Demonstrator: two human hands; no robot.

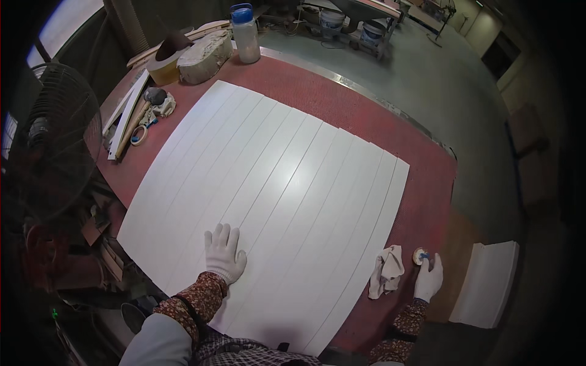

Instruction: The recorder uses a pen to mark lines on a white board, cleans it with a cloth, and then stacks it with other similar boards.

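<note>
The left hand point(225, 259) lay flat, fingers extended, on white strips point(274, 183) covering the table point(431, 183) from its near edge; toward the right edge, the right hand point(429, 282) had its fingertips at a small round item point(419, 255) near a cloth point(387, 270), its grip impossible to tell; a blue-capped bottle point(246, 38) stood at the far edge; uneven palm pressure could shift strips and open their seams; the near edge was hidden, the round item's contents unclear.

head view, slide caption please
White boards on a red table: gloved left hand flat on them, right hand at a small round item beside a rag.
</note>
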